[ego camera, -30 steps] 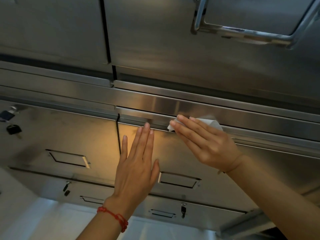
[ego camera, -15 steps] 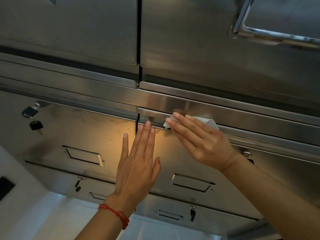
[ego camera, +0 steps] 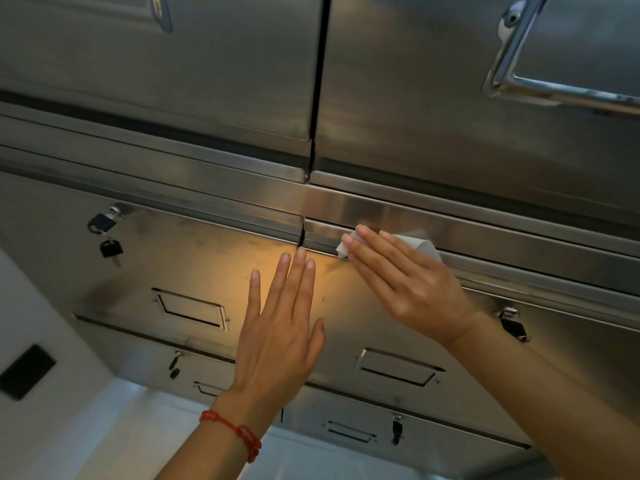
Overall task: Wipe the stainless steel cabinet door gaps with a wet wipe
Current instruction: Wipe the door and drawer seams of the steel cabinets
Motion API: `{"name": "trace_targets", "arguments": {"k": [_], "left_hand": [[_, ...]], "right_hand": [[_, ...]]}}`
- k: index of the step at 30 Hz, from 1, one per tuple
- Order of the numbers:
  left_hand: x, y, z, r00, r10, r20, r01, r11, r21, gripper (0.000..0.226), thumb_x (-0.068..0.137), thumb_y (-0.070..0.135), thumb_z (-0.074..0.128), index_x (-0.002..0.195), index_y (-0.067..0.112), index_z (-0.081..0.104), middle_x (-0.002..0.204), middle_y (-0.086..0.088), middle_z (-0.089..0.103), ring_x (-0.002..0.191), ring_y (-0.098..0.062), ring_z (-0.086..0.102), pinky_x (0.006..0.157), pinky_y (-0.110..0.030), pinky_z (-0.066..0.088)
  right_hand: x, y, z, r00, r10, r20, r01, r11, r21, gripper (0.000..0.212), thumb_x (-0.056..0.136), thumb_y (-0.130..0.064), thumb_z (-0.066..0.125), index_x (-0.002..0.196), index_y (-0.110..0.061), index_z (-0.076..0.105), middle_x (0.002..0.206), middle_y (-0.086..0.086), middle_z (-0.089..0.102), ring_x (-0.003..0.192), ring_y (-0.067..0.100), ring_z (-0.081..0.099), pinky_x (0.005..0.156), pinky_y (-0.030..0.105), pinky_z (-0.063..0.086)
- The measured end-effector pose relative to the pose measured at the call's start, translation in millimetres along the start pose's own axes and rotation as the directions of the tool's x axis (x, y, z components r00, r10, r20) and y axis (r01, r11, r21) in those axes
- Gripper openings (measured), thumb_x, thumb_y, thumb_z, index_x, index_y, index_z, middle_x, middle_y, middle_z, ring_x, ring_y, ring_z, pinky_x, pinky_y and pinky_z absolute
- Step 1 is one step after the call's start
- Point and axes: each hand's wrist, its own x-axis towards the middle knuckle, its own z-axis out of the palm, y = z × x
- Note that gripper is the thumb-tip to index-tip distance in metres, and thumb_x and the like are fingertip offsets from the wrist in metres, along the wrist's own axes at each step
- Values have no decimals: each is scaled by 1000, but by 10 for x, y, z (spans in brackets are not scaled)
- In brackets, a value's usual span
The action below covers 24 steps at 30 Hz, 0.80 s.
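Observation:
A stainless steel cabinet [ego camera: 450,133] fills the view, with doors split by dark gaps. A white wet wipe [ego camera: 420,245] lies on the top edge of a lower right door, beside the horizontal gap under the steel rail [ego camera: 485,225]. My right hand [ego camera: 401,282] presses the wipe there with straight fingers; most of the wipe is hidden under them. My left hand [ego camera: 280,330] lies flat on the door face below, fingers straight, its fingertips just under the vertical gap [ego camera: 302,235] between the lower doors.
Small padlocks with keys hang on the left door [ego camera: 104,226] and near my right wrist [ego camera: 512,323]. Label holders [ego camera: 190,308] sit on the door fronts. A large handle [ego camera: 540,81] projects at the upper right. A pale floor lies below.
The view has shifted so the cabinet appears further right. My right hand with the wipe has slid left along the door's top edge toward the vertical gap. My left hand stays flat.

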Motion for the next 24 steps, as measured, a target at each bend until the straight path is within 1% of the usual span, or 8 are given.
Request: {"name": "trace_targets", "arguments": {"k": [6,8,10,13,16,19,22,24], "left_hand": [[-72,-54,-113,1000,-10,-19,11,1000,24,63,87,34,33,141,2,23,148,-19,31,135,-36,29,108,-51,15],[-90,-62,-151,999,-21,-24,22,999,32,64,87,34,32,141,2,22,148,-19,30,136,-36,29,109,-51,15],[-116,-62,-187,999,-32,-26,33,998,49,63,87,35,32,141,3,22,148,-19,30,136,-35,29,110,-53,16],[-166,-61,-249,998,-47,-28,50,995,88,63,88,35,33,141,3,25,147,-19,31,136,-34,30,110,-55,21],[-232,-60,-323,998,-58,-40,62,994,89,62,88,34,33,141,3,26,148,-20,30,136,-35,29,112,-54,16],[-295,-34,-425,997,-68,-41,72,993,90,63,89,35,33,142,3,24,149,-19,29,136,-36,28,112,-49,11],[-341,14,-550,996,-73,-48,77,992,96,62,90,35,33,142,3,23,149,-19,28,137,-35,27,112,-49,10],[-353,40,-629,995,-78,-57,84,991,105,62,90,34,33,143,3,23,149,-19,28,138,-34,26,112,-50,12]], "right_hand": [[43,10,-46,1000,7,-3,-7,1000,17,28,94,3,46,111,1,68,118,17,64,112,28,60,88,35,54],[62,-9,-69,1000,27,-13,-26,999,32,29,95,4,44,108,2,69,116,18,64,110,29,61,86,35,55],[83,-49,-103,998,49,-30,-48,998,51,27,93,5,47,108,3,69,116,19,64,110,29,62,85,36,55],[112,-132,-167,996,74,-50,-70,994,79,30,95,6,42,110,3,68,118,19,63,111,28,61,87,36,55],[121,-209,-244,995,87,-56,-81,992,98,32,97,5,38,112,3,67,119,19,62,113,28,60,90,36,53],[138,-261,-336,992,97,-77,-88,990,113,28,96,4,44,112,3,67,120,19,62,113,28,60,89,35,54],[164,-303,-450,991,104,-88,-92,987,131,24,90,3,55,111,2,67,119,18,62,113,27,60,88,35,54],[193,-321,-529,989,116,-94,-101,984,145,25,89,2,56,110,1,68,119,18,63,112,27,60,90,34,53]]}}
